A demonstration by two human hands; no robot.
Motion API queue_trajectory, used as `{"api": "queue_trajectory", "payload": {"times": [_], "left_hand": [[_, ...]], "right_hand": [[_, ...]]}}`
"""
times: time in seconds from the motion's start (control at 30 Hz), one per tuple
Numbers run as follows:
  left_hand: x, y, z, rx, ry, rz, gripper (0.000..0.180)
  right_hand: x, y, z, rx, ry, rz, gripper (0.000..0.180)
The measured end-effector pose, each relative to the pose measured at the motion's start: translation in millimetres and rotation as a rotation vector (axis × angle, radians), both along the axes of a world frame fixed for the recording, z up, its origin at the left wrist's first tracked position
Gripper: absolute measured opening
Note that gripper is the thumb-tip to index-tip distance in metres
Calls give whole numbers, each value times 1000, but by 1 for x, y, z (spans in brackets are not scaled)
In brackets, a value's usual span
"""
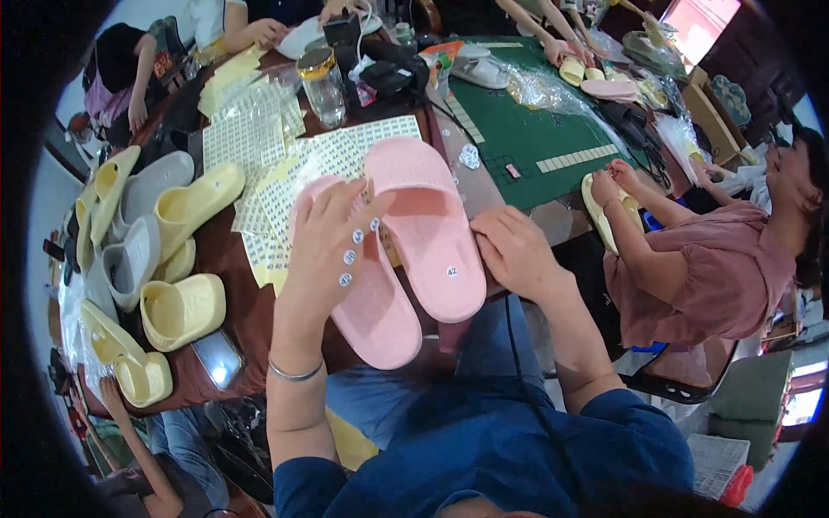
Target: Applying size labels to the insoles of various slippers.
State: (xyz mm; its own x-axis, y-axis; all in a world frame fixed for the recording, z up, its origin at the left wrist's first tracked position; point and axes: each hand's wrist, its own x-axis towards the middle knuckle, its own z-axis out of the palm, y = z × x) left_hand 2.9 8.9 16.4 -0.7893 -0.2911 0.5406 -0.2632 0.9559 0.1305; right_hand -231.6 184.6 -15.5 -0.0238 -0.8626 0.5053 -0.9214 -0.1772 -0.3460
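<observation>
A pair of pink slide slippers lies side by side in front of me, toes away. My left hand (pixel 332 237) lies over the strap of the left slipper (pixel 380 324), its fingers bent across it and its thumb reaching to the right slipper (pixel 440 242). Several small round white stickers cling to the back of this hand and its thumb. Another round sticker (pixel 452 272) sits on the right slipper's heel. At that slipper's right edge my right hand (pixel 516 250) closes thumb and curled fingers on the side of the sole. The left slipper's toe is partly hidden.
Sheets of round stickers (pixel 246 134) spread beyond the slippers, near a jar (pixel 321 86). Yellow slippers (pixel 183 311), grey slippers (pixel 131 263) and a phone (pixel 218 359) lie to the left. A green mat (pixel 540 129) lies far right. A co-worker (pixel 691 276) handles a yellow slipper at right.
</observation>
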Motion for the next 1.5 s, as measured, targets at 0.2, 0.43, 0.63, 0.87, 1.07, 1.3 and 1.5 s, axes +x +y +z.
{"api": "queue_trajectory", "payload": {"times": [0.2, 0.43, 0.63, 0.87, 1.07, 1.3, 1.5], "left_hand": [[-2, -3, -4, 27, 31, 3, 51], [-3, -3, -2, 70, 112, 44, 35], [4, -5, 0, 23, 125, 110, 32], [16, -17, 10, 10, 162, 185, 32], [47, -23, 28, 106, 355, 311, 35], [111, -55, 68, 46, 547, 446, 30], [227, -85, 94, -66, 461, 766, 19]], "right_hand": [[13, -2, -9, -120, -1, 23, 24], [16, -2, -12, -139, -75, 29, 30], [17, -1, -14, -97, -68, 4, 31], [12, -2, -12, -133, 23, 61, 24], [27, -7, -7, -80, 26, 45, 24], [21, -2, -16, -3, 38, 68, 26], [19, -5, -18, -32, 51, 95, 25]]}}
